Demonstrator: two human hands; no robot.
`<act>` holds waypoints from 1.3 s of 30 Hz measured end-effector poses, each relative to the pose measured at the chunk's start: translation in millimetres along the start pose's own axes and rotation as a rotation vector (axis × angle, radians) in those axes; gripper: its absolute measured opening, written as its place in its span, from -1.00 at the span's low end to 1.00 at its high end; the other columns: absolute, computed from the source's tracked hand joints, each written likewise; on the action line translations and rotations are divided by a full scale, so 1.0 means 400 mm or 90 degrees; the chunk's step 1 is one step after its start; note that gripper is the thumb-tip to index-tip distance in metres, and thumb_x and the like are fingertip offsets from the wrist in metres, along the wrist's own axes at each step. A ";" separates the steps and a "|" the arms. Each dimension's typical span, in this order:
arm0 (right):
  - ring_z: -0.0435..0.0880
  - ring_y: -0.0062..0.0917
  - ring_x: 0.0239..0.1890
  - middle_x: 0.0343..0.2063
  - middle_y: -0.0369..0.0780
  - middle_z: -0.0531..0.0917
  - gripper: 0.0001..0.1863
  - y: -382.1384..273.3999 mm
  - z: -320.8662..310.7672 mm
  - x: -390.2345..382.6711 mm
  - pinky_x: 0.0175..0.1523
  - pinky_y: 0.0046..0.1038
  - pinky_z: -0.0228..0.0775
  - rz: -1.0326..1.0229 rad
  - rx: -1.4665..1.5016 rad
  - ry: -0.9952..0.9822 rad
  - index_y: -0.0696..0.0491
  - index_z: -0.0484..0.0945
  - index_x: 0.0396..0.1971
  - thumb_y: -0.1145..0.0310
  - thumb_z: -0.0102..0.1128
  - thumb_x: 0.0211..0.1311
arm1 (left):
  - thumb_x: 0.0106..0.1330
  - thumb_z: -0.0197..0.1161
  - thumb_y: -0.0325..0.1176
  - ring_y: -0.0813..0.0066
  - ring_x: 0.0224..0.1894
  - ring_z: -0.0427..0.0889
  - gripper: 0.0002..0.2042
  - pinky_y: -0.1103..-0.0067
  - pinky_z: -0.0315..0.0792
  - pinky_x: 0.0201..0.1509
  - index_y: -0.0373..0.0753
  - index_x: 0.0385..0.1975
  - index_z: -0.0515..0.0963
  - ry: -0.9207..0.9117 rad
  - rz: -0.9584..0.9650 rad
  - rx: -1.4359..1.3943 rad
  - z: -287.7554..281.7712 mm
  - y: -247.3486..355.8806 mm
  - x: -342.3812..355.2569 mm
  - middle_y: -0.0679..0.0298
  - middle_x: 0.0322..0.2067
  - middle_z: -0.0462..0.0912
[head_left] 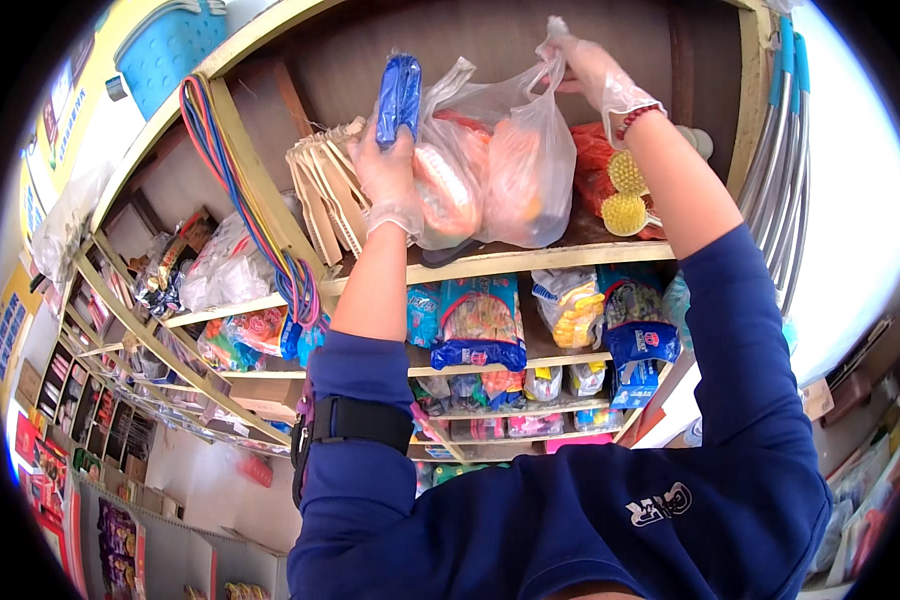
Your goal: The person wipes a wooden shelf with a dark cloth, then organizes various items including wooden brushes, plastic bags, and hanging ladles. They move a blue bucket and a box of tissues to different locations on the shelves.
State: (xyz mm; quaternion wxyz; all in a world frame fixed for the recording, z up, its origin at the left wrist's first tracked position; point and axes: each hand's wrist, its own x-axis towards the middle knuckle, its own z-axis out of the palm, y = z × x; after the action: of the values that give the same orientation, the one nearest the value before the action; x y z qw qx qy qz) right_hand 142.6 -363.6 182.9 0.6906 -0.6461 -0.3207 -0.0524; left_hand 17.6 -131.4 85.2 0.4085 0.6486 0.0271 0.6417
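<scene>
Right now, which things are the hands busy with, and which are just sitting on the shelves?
In hand:
left hand holds a blue packet
right hand holds the clear plastic bag of orange things by its top

Just sitting there:
yellow spiky balls
coloured cords
snack bags
blue basket

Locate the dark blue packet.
Head view, upper centre: the dark blue packet is held upright in the left hand, just left of the clear plastic bag of orange items on the top shelf.

Thin clear plastic bag (500, 170), glossy and crinkled; matt wooden shelf (530, 258); glossy blue plastic packet (398, 98).
</scene>
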 end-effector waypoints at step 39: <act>0.31 -0.60 -0.59 -0.04 -0.03 0.59 -0.37 -0.125 -0.016 0.152 -0.40 -0.52 0.26 -0.079 -0.170 -0.197 0.24 0.21 0.24 0.05 -0.34 0.38 | 0.22 0.14 -0.23 0.33 -0.21 0.60 -0.69 0.42 0.49 -0.04 -0.32 -0.16 0.50 -0.401 -0.269 -0.458 -0.076 0.318 0.112 0.16 -0.27 0.62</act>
State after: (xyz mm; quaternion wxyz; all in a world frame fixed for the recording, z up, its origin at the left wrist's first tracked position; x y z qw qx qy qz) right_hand 168.5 -356.8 257.2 0.5368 -0.7113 -0.4523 -0.0370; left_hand -62.8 -175.8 188.3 0.7145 0.6091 -0.1891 0.2876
